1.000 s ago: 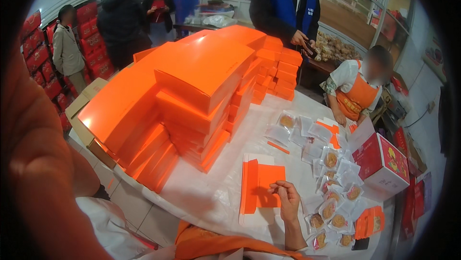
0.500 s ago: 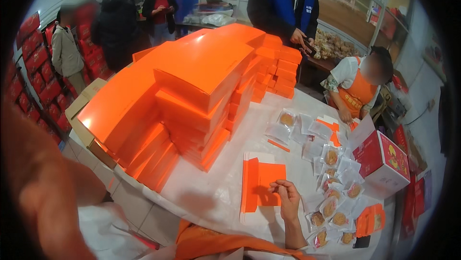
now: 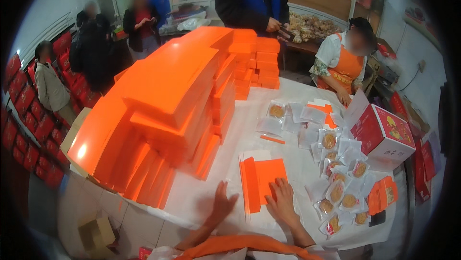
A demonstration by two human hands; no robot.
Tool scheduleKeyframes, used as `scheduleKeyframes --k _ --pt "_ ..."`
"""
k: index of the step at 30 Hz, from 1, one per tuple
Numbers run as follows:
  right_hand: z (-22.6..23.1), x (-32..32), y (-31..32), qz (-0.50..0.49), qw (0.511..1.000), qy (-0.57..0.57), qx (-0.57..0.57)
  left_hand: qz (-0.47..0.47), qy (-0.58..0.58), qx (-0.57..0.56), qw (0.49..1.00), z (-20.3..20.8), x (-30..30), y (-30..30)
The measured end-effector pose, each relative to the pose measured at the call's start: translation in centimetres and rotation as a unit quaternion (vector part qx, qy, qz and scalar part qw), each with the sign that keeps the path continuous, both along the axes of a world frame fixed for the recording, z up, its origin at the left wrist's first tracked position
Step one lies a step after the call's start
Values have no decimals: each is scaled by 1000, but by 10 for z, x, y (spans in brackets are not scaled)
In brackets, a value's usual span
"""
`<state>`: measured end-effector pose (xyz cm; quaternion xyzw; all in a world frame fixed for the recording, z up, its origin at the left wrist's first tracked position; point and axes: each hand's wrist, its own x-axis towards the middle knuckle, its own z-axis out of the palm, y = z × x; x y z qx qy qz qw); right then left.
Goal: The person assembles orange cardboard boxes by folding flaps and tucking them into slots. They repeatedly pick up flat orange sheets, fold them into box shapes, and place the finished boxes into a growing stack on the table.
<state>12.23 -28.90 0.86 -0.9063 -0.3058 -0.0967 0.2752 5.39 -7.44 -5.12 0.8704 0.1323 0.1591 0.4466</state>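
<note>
A flat, partly folded orange box sheet lies on the white table cover, with white edges showing beneath it. My right hand rests at its lower right, fingers stretched and tips touching the orange surface. To the left of the sheet, my left hand hovers just over the cover, fingers apart and holding nothing. Round pastries in clear packets lie in a loose cluster right of my right hand. Beside them sits a small orange tray-like piece.
Tall stacks of closed orange boxes fill the table's left and far side. An open red and white carton stands at the right. A co-worker in an orange apron is at the far right corner; other people stand behind. An orange strip lies mid-table.
My left arm, a blurred shape at the left edge before, has come down to the table beside the sheet. My right hand's fingers have straightened onto the sheet. The view has shifted slightly.
</note>
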Motion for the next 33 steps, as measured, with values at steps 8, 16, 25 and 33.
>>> scheduleKeyframes --k 8,16,25,33 --pt "-28 -4 11 -23 999 -4 -46 -73 -7 -68 995 21 9 -34" --pt "-33 -5 10 -25 999 -6 -41 -77 -100 -9 992 29 9 -40" --pt "-14 -12 26 5 997 21 69 -50 -41 -166 984 14 14 -39" --pt "3 -16 38 38 993 -4 115 -26 -52 -238 969 24 15 -45"
